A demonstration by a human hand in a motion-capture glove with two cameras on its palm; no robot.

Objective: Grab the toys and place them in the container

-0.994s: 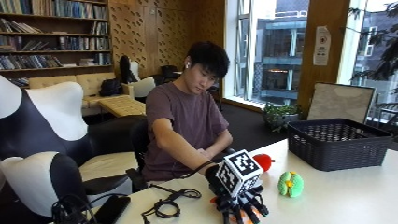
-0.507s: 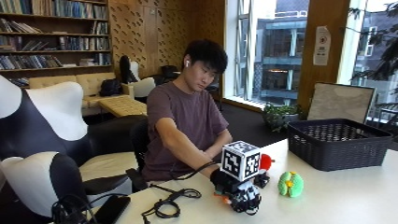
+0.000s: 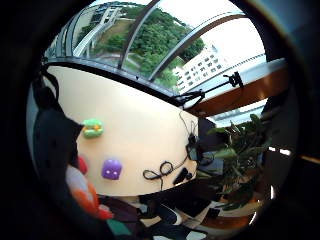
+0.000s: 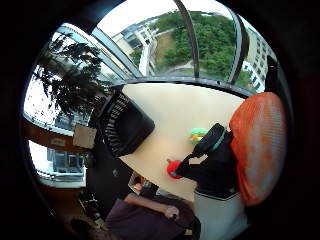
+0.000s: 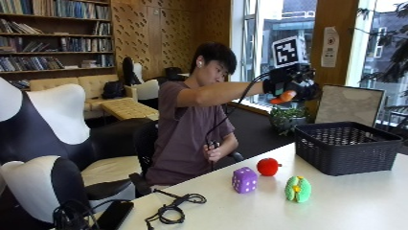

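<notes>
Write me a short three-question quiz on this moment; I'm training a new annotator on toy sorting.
1. True or false: the gloved right hand is raised above the black basket and grips an orange toy.
2. How many toys lie on the white table?
3. Which toy lies nearest the basket? A) purple dice B) red apple toy C) green toy

Key: 1 true. 2 three. 3 B.
</notes>
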